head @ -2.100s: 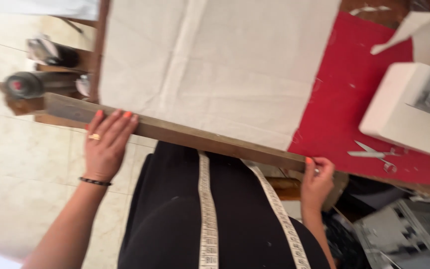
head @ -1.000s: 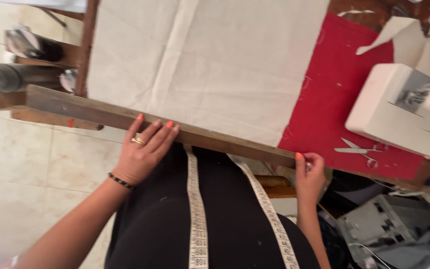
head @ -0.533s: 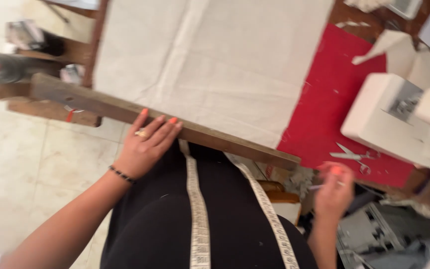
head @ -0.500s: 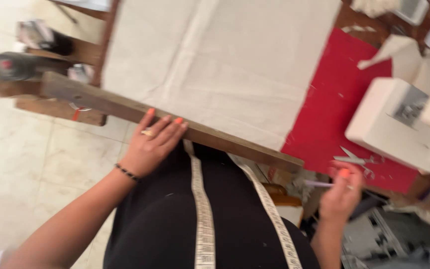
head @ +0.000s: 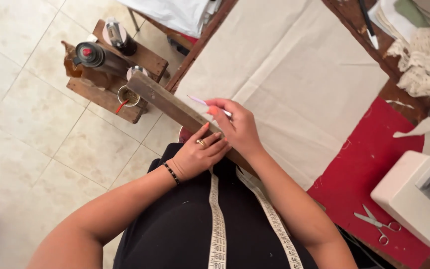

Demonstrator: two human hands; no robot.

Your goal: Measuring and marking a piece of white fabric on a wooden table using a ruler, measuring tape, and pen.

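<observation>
A long brown wooden straightedge [head: 167,102] lies along the near edge of a cream cloth [head: 294,74] spread on the table. My left hand [head: 200,154] presses flat on the straightedge, fingers spread. My right hand [head: 240,127] crosses over it and grips a thin pale marking pencil [head: 200,102], whose tip rests on the cloth beside the straightedge. A white measuring tape [head: 217,219] hangs around my neck over black clothing.
A red mat [head: 374,164] covers the table's right part, with scissors [head: 376,224] on it next to a white sewing machine [head: 419,199]. Lace and folded fabric [head: 414,55] sit at the far right. A small wooden stool [head: 110,74] with a spray can and cup stands left.
My right hand left the straightedge's right end, picked up a marking pencil near the scissors and came across to the cloth by my left hand. The view swung left.
</observation>
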